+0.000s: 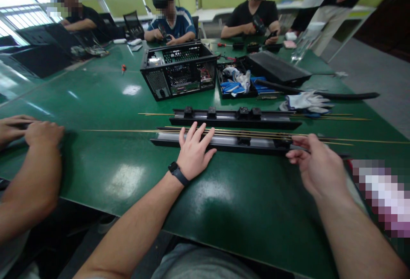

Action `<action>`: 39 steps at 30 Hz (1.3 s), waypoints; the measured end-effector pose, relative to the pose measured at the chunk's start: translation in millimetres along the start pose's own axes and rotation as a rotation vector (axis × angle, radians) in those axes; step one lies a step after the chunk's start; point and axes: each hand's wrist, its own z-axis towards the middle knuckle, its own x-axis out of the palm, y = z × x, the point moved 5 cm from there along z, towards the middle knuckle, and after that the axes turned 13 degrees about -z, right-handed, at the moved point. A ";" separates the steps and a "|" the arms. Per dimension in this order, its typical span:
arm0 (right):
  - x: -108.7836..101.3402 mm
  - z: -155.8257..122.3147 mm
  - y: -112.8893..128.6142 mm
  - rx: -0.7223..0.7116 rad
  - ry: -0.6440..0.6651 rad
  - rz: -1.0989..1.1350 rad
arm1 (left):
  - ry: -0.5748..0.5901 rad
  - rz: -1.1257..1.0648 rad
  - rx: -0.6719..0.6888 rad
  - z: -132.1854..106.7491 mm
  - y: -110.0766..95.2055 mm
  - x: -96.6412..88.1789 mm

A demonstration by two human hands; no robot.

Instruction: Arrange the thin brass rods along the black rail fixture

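A long black rail [230, 141] with small black clips lies across the green table [105, 100] in front of me, with thin brass rods [121, 131] laid along it. My left hand [194, 153], a black watch on its wrist, rests flat with fingers spread on the rail's left part. My right hand [315, 164] pinches the rods at the rail's right end. A second black rail [235, 118] lies just behind, with more brass rods beside it.
A black open computer case [179, 71] stands mid-table, a tray with blue-white gloves [237, 82] and a black panel [277, 68] to its right. White gloves [306, 102] lie at right. Another person's arms [28, 159] rest at the left edge; several people sit opposite.
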 end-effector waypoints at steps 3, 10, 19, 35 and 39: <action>3.9 -6.2 1.0 -0.028 0.025 -0.003 | 0.004 -0.002 -0.002 -0.1 0.8 0.8; 2.9 -4.0 -0.6 0.002 0.011 0.020 | -0.005 -0.001 0.003 -0.5 0.7 1.1; 1.5 0.4 0.5 0.033 -0.040 0.037 | -0.001 -0.004 0.009 -0.6 0.5 0.6; -6.7 2.3 4.5 0.060 -0.120 0.022 | 0.006 -0.003 0.002 0.3 -0.2 -0.5; -0.5 -0.8 2.3 0.031 -0.024 0.015 | 0.004 -0.002 -0.001 0.2 -0.3 -0.3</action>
